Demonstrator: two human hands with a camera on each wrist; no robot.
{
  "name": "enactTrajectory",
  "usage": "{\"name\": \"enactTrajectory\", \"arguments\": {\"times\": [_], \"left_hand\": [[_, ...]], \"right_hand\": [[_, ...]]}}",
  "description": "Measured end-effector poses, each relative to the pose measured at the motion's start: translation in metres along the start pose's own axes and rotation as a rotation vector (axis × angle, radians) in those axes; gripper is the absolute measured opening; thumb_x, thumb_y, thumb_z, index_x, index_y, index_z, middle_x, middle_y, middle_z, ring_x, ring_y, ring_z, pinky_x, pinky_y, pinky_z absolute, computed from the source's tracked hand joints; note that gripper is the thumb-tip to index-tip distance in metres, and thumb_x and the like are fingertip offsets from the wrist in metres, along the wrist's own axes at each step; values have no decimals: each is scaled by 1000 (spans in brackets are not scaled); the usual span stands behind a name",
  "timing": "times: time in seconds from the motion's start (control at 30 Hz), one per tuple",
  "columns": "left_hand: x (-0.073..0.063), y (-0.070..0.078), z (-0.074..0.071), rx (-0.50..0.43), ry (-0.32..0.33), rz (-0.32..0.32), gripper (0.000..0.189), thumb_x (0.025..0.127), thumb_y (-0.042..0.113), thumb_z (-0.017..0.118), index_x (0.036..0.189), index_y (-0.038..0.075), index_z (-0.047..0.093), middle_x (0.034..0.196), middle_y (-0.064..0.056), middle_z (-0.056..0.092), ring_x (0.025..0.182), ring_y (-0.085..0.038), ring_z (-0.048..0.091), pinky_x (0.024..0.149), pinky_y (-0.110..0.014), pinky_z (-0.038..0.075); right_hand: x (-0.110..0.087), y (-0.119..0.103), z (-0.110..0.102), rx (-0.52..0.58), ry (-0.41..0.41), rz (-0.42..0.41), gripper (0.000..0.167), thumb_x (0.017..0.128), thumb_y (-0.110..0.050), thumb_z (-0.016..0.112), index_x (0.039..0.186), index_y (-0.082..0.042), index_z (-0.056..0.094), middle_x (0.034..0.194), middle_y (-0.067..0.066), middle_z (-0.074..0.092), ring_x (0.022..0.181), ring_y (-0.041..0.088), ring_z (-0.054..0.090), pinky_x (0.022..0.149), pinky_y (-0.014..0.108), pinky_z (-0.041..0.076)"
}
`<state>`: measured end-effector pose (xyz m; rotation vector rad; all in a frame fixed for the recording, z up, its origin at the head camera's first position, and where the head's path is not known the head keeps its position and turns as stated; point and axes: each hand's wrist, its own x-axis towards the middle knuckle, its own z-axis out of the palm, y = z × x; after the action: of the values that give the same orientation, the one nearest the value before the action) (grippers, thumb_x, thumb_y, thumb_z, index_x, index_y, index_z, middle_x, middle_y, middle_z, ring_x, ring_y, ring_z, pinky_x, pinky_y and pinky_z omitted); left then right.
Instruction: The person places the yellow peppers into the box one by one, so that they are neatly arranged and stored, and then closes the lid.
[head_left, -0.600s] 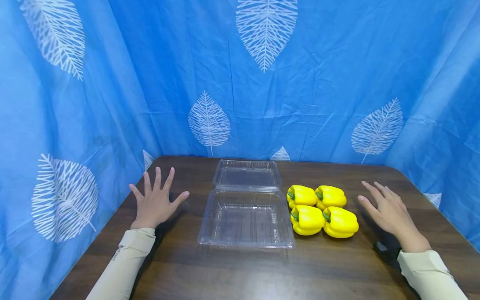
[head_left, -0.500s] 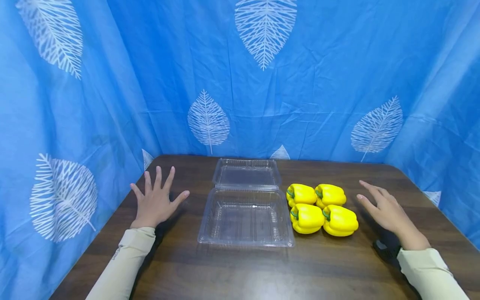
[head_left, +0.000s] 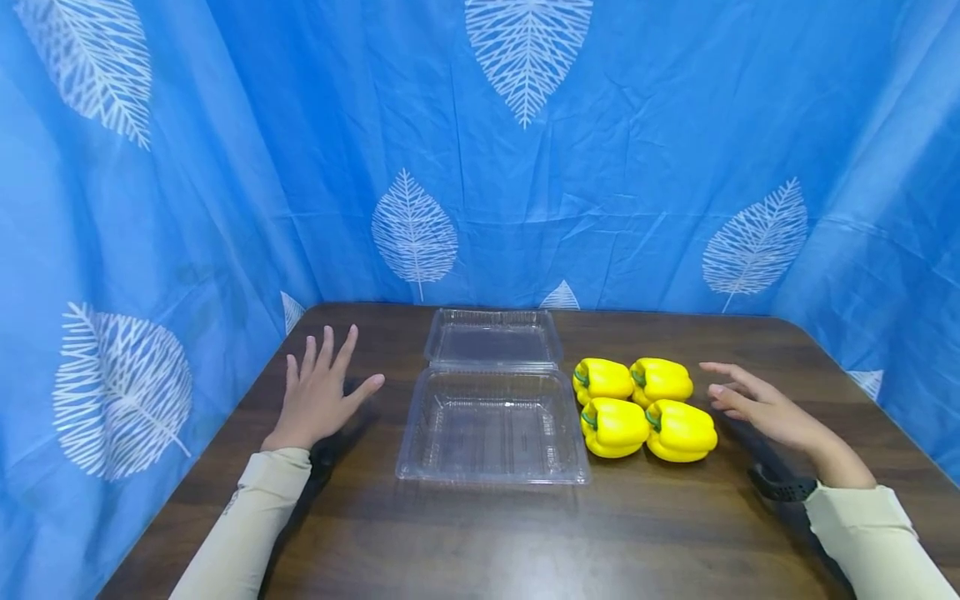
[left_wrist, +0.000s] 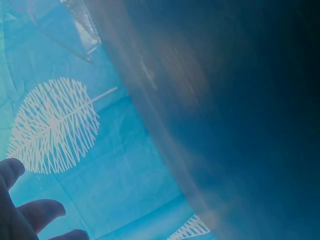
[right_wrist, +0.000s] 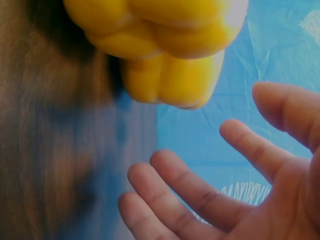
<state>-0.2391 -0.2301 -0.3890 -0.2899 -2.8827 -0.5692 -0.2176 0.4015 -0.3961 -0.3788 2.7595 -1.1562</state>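
Observation:
Several yellow bell peppers (head_left: pixel 681 431) lie on their sides in two rows, green stems facing left. Just left of them is a clear plastic clamshell box (head_left: pixel 491 429), its lid (head_left: pixel 495 337) folded back toward the curtain. My right hand (head_left: pixel 772 412) hovers right of the peppers, fingers loosely extended and touching nothing. In the right wrist view, two yellow peppers (right_wrist: pixel 172 82) show past the fingertips, apart from them. My left hand (head_left: pixel 315 400) is spread left of the box and holds nothing. Only some fingers (left_wrist: pixel 40 212) of it appear in the left wrist view.
A dark wooden table (head_left: pixel 480 542) carries everything. Blue curtains (head_left: pixel 637 150) with white leaf prints stand along its back and both sides. A black band (head_left: pixel 783 486) sits under my right wrist.
My right hand has turned and moved slightly left toward the peppers. My left hand has tilted a little, its fingers closer together. The head view has shifted slightly; box and peppers stay put.

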Motion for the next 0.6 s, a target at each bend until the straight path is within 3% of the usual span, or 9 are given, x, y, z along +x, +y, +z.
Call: {"name": "enactTrajectory", "arguments": {"times": [0.17, 0.37, 0.6], "left_hand": [[2, 3, -2, -63, -23, 5, 97, 104, 62, 59, 175, 11, 15, 176, -34, 6, 159, -61, 0, 122, -81, -1], [4, 4, -1, -158, 4, 46, 94, 104, 49, 68, 174, 8, 20, 175, -32, 15, 161, -56, 12, 125, -77, 6], [2, 6, -1, -239, 30, 56, 87, 105, 36, 71, 172, 6, 25, 174, -31, 22, 158, -56, 22, 122, -80, 14]], "right_hand": [[0, 2, -4, 83, -51, 27, 55, 118, -24, 40, 159, 11, 27, 142, 45, 51, 121, 50, 66, 88, 29, 61], [-1, 4, -7, 158, -116, 84, 52, 118, -25, 41, 156, 10, 30, 141, 39, 56, 118, 26, 69, 90, 26, 59], [-2, 6, -6, 237, -183, 45, 40, 118, -22, 42, 152, -2, 44, 153, 43, 44, 115, -2, 63, 93, 23, 57]]}}
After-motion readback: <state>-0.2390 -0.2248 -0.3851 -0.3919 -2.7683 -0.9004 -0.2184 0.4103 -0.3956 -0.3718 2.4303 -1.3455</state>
